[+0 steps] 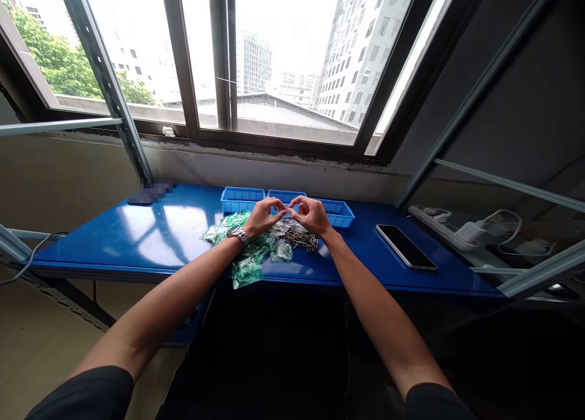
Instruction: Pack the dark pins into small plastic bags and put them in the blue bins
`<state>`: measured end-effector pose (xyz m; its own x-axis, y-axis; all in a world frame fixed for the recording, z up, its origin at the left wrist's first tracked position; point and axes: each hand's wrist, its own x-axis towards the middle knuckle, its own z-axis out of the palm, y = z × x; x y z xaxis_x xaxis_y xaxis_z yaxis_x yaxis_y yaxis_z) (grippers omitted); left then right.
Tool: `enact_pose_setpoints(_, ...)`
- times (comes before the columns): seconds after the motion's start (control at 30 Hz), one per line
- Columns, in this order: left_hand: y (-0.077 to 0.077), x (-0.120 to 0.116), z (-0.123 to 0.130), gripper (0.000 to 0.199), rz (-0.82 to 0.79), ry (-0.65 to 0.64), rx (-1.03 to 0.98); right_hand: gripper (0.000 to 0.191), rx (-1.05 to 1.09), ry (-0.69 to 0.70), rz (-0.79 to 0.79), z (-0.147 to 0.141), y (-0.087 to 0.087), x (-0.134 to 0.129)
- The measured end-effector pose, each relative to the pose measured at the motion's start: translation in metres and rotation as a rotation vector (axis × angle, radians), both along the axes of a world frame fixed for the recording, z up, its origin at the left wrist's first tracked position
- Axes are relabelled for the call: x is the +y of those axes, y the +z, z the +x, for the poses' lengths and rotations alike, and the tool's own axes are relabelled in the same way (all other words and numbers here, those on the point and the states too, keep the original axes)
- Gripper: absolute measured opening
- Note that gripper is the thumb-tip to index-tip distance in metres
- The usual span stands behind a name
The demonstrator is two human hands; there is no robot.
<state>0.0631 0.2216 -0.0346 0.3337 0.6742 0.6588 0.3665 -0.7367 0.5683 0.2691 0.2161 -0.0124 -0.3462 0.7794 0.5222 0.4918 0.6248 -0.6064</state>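
The left hand [262,217] and right hand [311,216] curl, fingertips meeting, any hold unclear, above dark metal pins [300,239] and green plastic bags [248,269], with blue plastic bins [242,199] just beyond.

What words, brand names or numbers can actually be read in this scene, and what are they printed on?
No text can be read clearly.
Wristwatch by the left hand: dial too small to read.
Green plastic bags: any print too small to read.
Smartphone: dark screen, no text visible.
Power strip: any markings too small to read.
Pixelated patch: too blurred to read.
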Motion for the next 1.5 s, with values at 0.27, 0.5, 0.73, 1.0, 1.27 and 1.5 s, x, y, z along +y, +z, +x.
enact_pose_setpoints(0.27, -0.0005, 0.0009, 0.0007, 0.027, 0.026, 0.007, -0.069, 0.019, -0.049, 0.06, -0.021, 0.0011, -0.006, 0.0061)
enact_pose_setpoints(0.5, -0.0003, 0.0011, 0.0005, 0.026, 0.009, 0.018, -0.053, 0.016, 0.001, 0.039, 0.039, 0.0011, -0.0044, 0.0039)
enact_pose_setpoints(0.73, -0.0022, 0.002, -0.0001, 0.022, -0.045, -0.041, 0.015, 0.021, 0.03, 0.057, 0.051, -0.0004, -0.006, 0.0039)
enact_pose_setpoints(1.0, -0.0027, 0.0022, 0.0003, 0.024, 0.001, 0.004, -0.05, 0.019, 0.047, 0.047, 0.032, 0.0017, -0.0044, 0.0053)
enact_pose_setpoints(1.27, 0.001, -0.0011, 0.0015, 0.031, 0.011, -0.008, -0.083, 0.016, -0.052, 0.087, -0.05, 0.0013, -0.0059, 0.0048)
enact_pose_setpoints(1.5, 0.0012, -0.0006, 0.0009, 0.028, -0.012, 0.0, -0.034, 0.015, 0.042, 0.052, 0.056, 0.0009, -0.0036, 0.0021)
